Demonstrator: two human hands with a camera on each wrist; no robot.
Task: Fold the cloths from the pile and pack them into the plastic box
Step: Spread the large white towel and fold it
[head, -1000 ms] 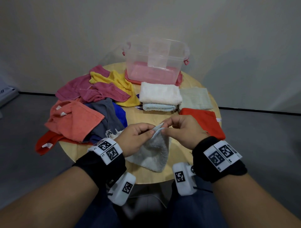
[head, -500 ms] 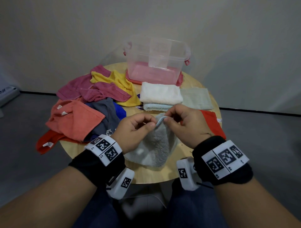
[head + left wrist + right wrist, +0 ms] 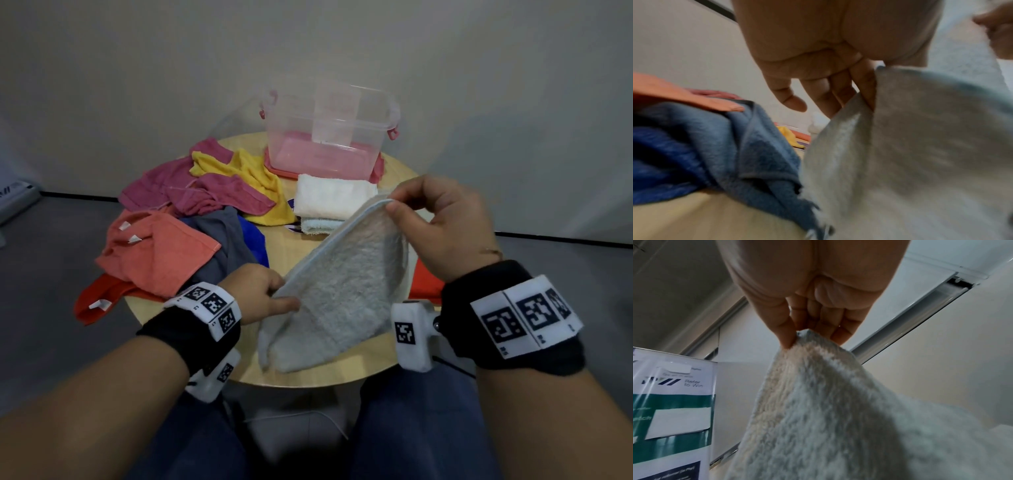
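Head view, hands: the left hand (image 3: 255, 293) pinches the low corner of the pale grey cloth (image 3: 337, 294), and the right hand (image 3: 442, 222) pinches the high corner. The cloth hangs slanted between them, and its bottom end rests on the tabletop (image 3: 284, 250).
Head view, box: the plastic box (image 3: 329, 132) stands open at the far side of the tabletop, with pink showing at its bottom. It is well apart from the held cloth.
Head view, folded ones: a white folded cloth (image 3: 334, 200) lies on a light blue one (image 3: 317, 226), just in front of the box.
Head view, pile: the pile (image 3: 191, 222) sits on the left with pink, yellow, orange, grey and blue cloths all mixed up. A red cloth (image 3: 424, 284) peeks out behind the right wrist.
Left wrist view: only here can one see the left fingers (image 3: 863, 84) pressed behind the cloth edge, while the little finger sticks out free. A grey-blue cloth (image 3: 760, 154) and a dark blue one (image 3: 666, 155) lie very close. The picture is blurry.
Right wrist view: only here does the thumb show, squeezing the fluffy cloth corner (image 3: 807, 337) against the curled right fingers (image 3: 840, 331). A poster (image 3: 672, 402) with green and white shows at the left.
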